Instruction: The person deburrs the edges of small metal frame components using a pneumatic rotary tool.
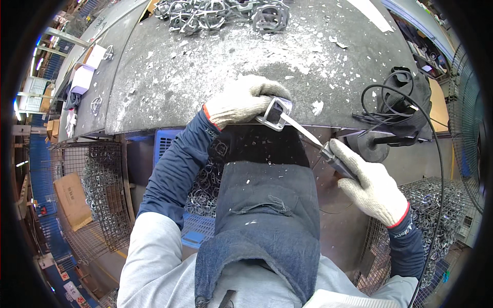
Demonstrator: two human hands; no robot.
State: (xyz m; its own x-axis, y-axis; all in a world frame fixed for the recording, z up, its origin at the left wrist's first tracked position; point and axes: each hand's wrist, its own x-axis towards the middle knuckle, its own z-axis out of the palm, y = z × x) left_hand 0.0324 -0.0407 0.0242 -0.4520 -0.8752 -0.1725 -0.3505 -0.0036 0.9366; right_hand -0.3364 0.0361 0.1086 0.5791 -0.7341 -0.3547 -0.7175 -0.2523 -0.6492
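My left hand (pixel 246 100), in a white knit glove with a red cuff edge, is closed round a small silver-grey metal frame (pixel 266 119) with an opening in its middle. It is held just over the near edge of the workbench (pixel 169 87). My right hand (pixel 371 187), gloved alike, grips the dark handle of a file (pixel 309 134) with a long, flat, pale blade. The blade slants up to the left, and its tip meets the frame's right side. Whether the tip reaches into the opening, I cannot tell.
Grey metal parts (pixel 210 15) are heaped at the bench's far side. Pale flakes litter its top. A black cable (pixel 440 154) loops from a dark bundle (pixel 405 92) at the right. Wire baskets of parts (pixel 105 190) (pixel 431 205) stand at both sides, with a blue crate (pixel 163 141) below.
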